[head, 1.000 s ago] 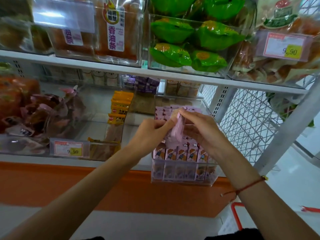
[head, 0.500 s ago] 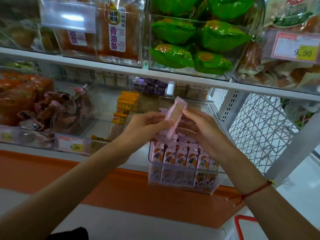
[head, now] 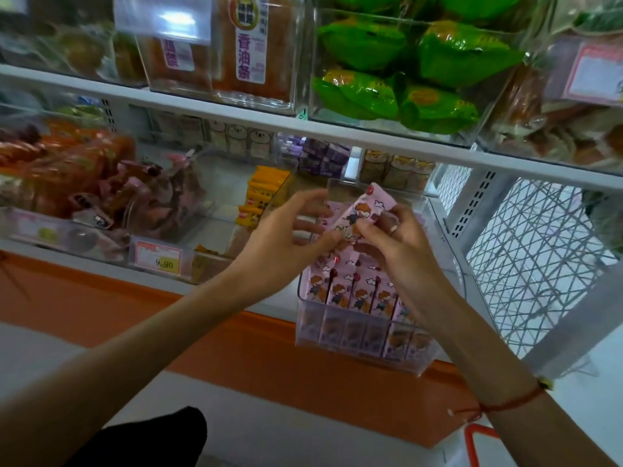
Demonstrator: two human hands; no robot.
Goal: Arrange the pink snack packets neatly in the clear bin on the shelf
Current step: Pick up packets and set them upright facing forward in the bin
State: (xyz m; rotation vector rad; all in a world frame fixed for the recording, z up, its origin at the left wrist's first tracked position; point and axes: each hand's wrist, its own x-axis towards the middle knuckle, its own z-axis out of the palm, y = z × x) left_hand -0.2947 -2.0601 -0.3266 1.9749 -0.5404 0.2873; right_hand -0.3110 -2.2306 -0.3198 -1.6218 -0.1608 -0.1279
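1. The pink snack packet [head: 359, 214] you are holding looks light and thin, a soft film wrapper that will likely crinkle and slip, so keep your grip on its lower end and long edges, not the flat printed face.
2. Your left hand [head: 286, 237] pinches the packet's lower end with thumb and fingertips; the other fingers are spread.
3. Your right hand [head: 401, 251] pinches its middle from the right side, fingers curled round it.
4. The packet is tilted, its top toward the back right, held above the clear bin [head: 364, 345] at the front edge of the shelf [head: 269, 298].
5. Below your hands a row of pink packets [head: 357, 291] stands upright against the bin's front wall.
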